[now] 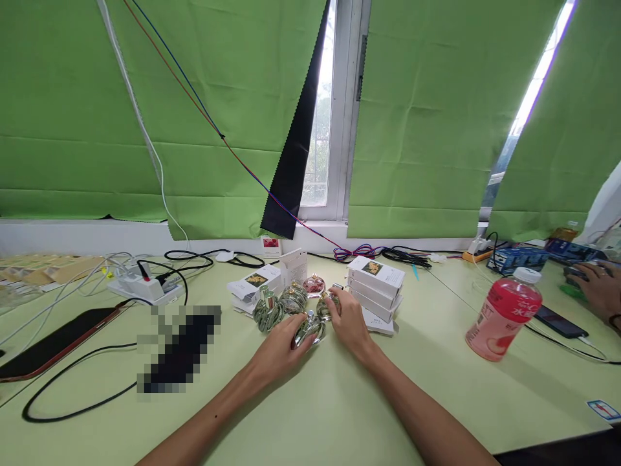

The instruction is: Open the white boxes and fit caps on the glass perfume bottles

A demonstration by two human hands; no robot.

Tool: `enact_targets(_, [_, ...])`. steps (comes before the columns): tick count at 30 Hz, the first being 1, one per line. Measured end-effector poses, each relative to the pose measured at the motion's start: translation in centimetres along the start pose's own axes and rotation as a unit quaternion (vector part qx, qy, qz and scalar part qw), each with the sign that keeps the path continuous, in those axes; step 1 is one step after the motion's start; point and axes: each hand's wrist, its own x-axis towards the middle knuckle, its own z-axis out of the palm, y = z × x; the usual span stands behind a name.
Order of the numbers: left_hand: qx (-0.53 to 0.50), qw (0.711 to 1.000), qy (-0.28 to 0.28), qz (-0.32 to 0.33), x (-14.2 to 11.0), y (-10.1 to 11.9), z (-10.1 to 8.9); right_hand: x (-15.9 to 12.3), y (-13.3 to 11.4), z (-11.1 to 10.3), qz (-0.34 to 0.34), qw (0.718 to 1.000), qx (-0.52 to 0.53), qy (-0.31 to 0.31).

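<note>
Forearms (220,411) flank open tabletop (325,414); hands (280,344) (350,322) hold capped bottles (314,330).

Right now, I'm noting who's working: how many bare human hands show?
3: the wearer's left hand at a glossy greyish coil, right hand at another beside it, a co-worker's hand at far right; that person's other hand may be hidden.

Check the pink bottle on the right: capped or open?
Capped: a white cap covers the top of the pink bottle. Whether it is screwed tight, I cannot tell.

"水" on pink bottle (504,315) (rest blurred), illegibly printed boxes (374,289)
</note>
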Motion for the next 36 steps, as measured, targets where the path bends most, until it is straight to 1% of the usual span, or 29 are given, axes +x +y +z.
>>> enact_targets(4, [0.000,1.000,0.000,0.000,0.0,0.0,0.1,-0.1,-0.2,0.2,-0.018,0.999,0.037,-0.006])
enact_targets(9, [0.019,1.000,-0.003,-0.002,-0.1,-0.2,0.1,-0.3,-0.2,0.3,-0.030,0.998,0.059,-0.018])
enact_targets(14, [0.011,1.000,-0.002,-0.005,-0.1,-0.3,0.2,-0.3,0.0,0.3,-0.057,0.994,0.081,-0.036])
enact_targets(18, [0.006,1.000,0.002,-0.004,-0.1,-0.1,0.1,-0.3,0.1,0.3,-0.083,0.991,0.090,-0.046])
enact_targets(24, [0.007,1.000,0.003,0.001,0.0,0.2,0.0,-0.4,0.2,0.4,-0.089,0.990,0.095,-0.055])
enact_targets(26, [0.009,1.000,0.002,0.001,0.0,0.2,0.0,-0.3,0.3,0.4,-0.084,0.991,0.090,-0.048])
enact_targets(29, [0.007,1.000,0.002,0.001,-0.1,0.1,0.0,0.1,0.6,0.1,-0.062,0.996,0.068,-0.017])
enact_targets(31, [0.009,1.000,-0.003,0.000,-0.1,0.1,0.1,0.5,0.8,-0.4,-0.028,0.999,0.028,-0.001])
enact_targets(34, [0.013,1.000,-0.008,-0.008,-0.2,0.0,0.1,0.8,1.0,-1.4,0.023,0.998,-0.051,-0.017])
enact_targets(36, [0.010,1.000,-0.007,-0.014,-0.2,0.0,0.1,1.0,0.8,-2.0,0.043,0.993,-0.102,-0.035])
